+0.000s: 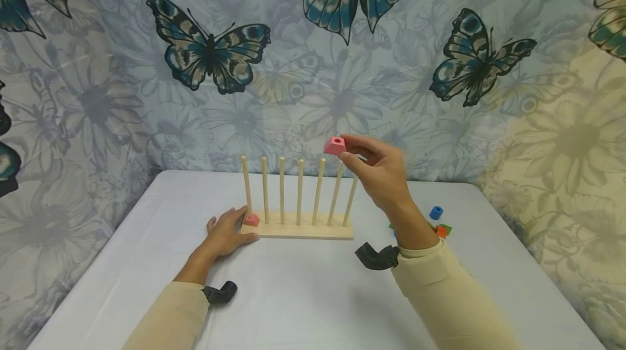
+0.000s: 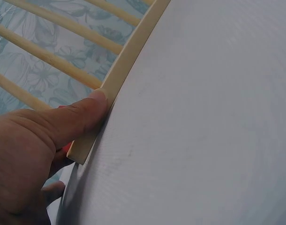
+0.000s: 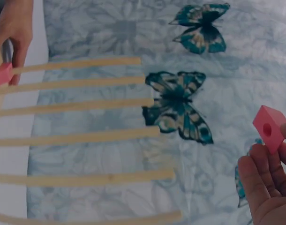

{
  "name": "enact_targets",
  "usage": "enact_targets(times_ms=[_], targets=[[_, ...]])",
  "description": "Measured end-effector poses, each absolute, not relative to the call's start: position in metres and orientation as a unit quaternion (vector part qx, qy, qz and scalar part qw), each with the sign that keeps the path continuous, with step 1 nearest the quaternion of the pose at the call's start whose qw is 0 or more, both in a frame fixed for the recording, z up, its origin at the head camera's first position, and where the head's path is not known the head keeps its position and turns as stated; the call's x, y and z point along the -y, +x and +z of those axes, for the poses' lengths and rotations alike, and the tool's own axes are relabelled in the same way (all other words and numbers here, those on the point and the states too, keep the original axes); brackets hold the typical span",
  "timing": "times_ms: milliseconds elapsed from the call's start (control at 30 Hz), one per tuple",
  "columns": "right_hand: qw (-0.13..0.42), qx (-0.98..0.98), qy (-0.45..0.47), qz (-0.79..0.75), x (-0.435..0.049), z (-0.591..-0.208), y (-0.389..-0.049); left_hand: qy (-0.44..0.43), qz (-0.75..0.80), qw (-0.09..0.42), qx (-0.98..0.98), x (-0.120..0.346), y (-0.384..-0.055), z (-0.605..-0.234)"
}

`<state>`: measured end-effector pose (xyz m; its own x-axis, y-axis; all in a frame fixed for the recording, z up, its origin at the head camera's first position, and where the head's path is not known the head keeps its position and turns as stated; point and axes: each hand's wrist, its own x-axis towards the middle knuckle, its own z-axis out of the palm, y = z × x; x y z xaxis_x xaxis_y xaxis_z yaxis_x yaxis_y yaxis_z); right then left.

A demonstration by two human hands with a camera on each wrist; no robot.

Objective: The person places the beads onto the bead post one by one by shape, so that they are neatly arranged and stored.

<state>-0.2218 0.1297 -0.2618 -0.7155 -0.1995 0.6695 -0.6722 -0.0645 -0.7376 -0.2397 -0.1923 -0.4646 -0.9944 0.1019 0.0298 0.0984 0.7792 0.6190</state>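
Observation:
In the head view my right hand (image 1: 383,173) pinches a pink trapezoid block (image 1: 332,147) between thumb and fingers, raised above the pegs at the right. A round hole shows in this block (image 3: 273,126) in the right wrist view. My left hand (image 1: 226,235) holds the left end of a wooden peg rack (image 1: 303,233), its thumb (image 2: 82,115) along the front edge and other fingers around the end. Several upright pegs stand in a row on the rack. Another pink block (image 1: 251,220) sits low at the leftmost peg, beside the left hand.
A blue bead (image 1: 436,212) lies on the white table (image 1: 303,295) at the right. Nearer, an orange-red block (image 1: 442,231) and green pieces lie partly behind the right forearm. A butterfly-patterned wall covering (image 1: 303,83) rises behind the table.

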Motion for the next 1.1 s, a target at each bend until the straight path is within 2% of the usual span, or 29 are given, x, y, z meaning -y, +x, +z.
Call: enact_targets(times_ms=[567, 1100], targets=[[0.159, 0.638, 0.348, 0.668, -0.036, -0.262, -0.244, 0.056, 0.336, 0.000, -0.940, 0.193, -0.240, -0.465], [0.158, 0.681, 0.304, 0.647, 0.030, -0.292, -0.263, 0.053, 0.344, 0.005, -0.938, 0.193, -0.239, -0.463]])
